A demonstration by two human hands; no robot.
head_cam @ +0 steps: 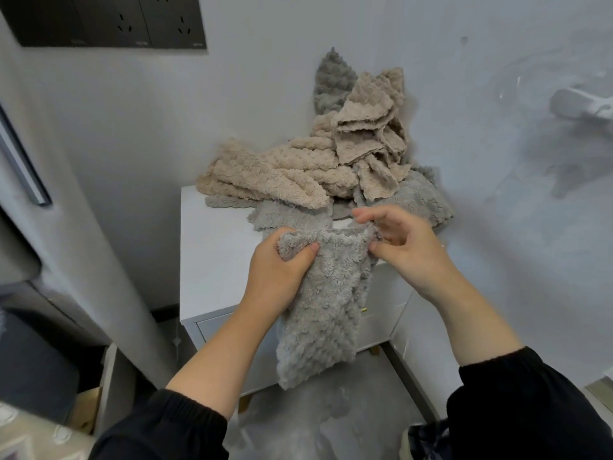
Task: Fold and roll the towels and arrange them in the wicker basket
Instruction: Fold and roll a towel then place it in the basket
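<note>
A grey fleecy towel (320,307) hangs in the air in front of a white surface (212,257). Its top edge is stretched level between both hands and its lower end dangles free past the surface's front edge, above the grey floor (335,423). The left hand (277,272) grips the towel's upper left corner, fingers curled over the bunched fabric and thumb pressed on its front. The right hand (403,249) pinches the upper right corner between thumb and a finger, while its other fingers are loosely spread above.

Just behind the hands, a heap of beige and grey towels (335,161) fills the back of the surface and leans up against the wall (265,78). The surface's left and near parts lie bare, with open room right up to its front edge. A dark socket panel (109,21) sits high on the wall at left.
</note>
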